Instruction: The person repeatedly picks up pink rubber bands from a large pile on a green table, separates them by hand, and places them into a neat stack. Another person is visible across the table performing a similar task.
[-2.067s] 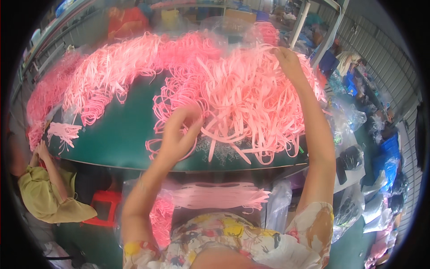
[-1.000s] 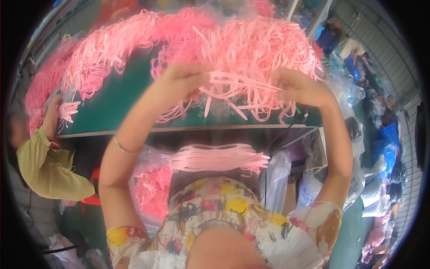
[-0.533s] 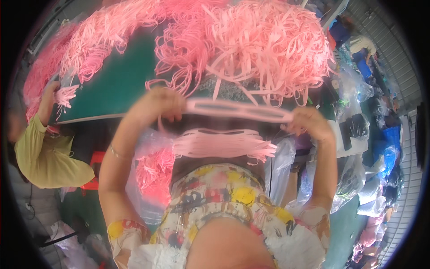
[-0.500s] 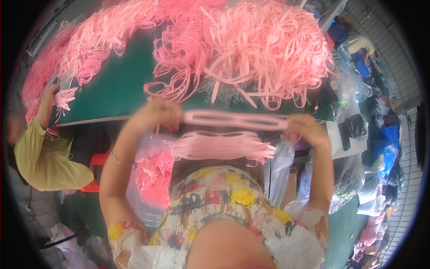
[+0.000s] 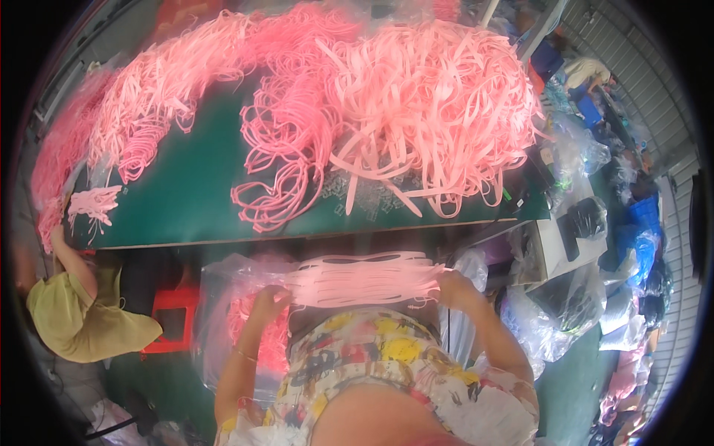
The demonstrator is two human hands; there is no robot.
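A stack of flat pink straps [image 5: 364,281] lies across my lap, just below the table's near edge. At the stack's left end is my left hand [image 5: 274,303], its fingers curled closed on the end of a pink strap. My right hand [image 5: 455,290] is closed at the opposite end, gripping the strap there. The fingertips are small and slightly blurred. Some thin loose ends hang at the stack's right side. On the green table [image 5: 201,163] ahead rises a large heap of flat pink straps [image 5: 439,104], with looped darker-pink cords [image 5: 286,149] to its left.
Small clear plastic pieces [image 5: 364,197] lie before the heap. At far left, a co-worker's hand [image 5: 59,239] is near a small pink bundle [image 5: 94,207]. A red stool [image 5: 172,320] and a clear bag of pink cords [image 5: 260,338] stand below the table. Plastic bags [image 5: 558,312] crowd the right.
Both hands have come down toward my lap, bringing the stretched pink strap onto the stack. My view has tilted up slightly. The co-worker's hand has moved away from the small pink bundle.
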